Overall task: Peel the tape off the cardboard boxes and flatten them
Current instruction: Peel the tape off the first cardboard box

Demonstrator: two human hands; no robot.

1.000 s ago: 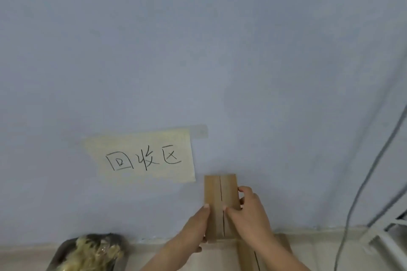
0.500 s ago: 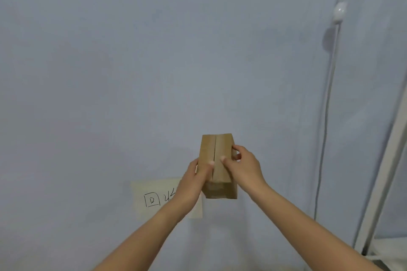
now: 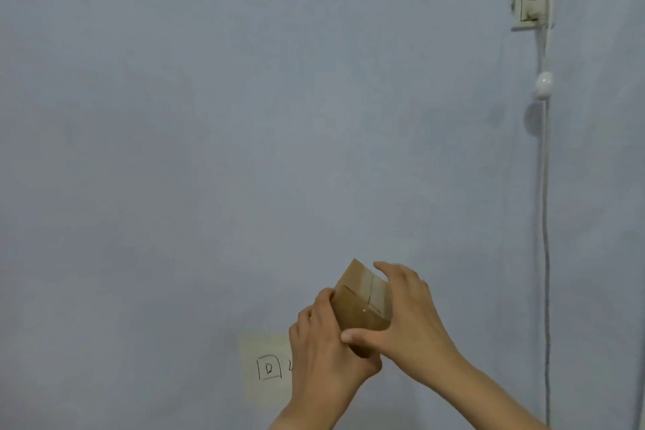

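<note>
1. Box (image 3: 361,304): you are holding a small brown cardboard one up in the air in front of the pale blue wall (image 3: 209,115), low in the view and a little right of centre, tilted so one corner is pointing up.
2. Your left hand (image 3: 323,353) is gripping the box from the left and from beneath, fingers curled against its near left edge.
3. Your right hand (image 3: 408,318) is clamping the box from the right, with the thumb pressing across the near lower face and the fingers reaching over the far top edge.
4. A dark seam is running down the upper face of the box, with a glossy strip of tape (image 3: 378,290) lying over it.
5. A cream paper note (image 3: 267,366) with handwritten marks is sticking to the wall behind and left of your left hand, which is partly hiding it.
6. On the far right, a white cable (image 3: 545,202) is hanging down the wall from a socket (image 3: 530,5), passing through a small round white switch (image 3: 543,84).
</note>
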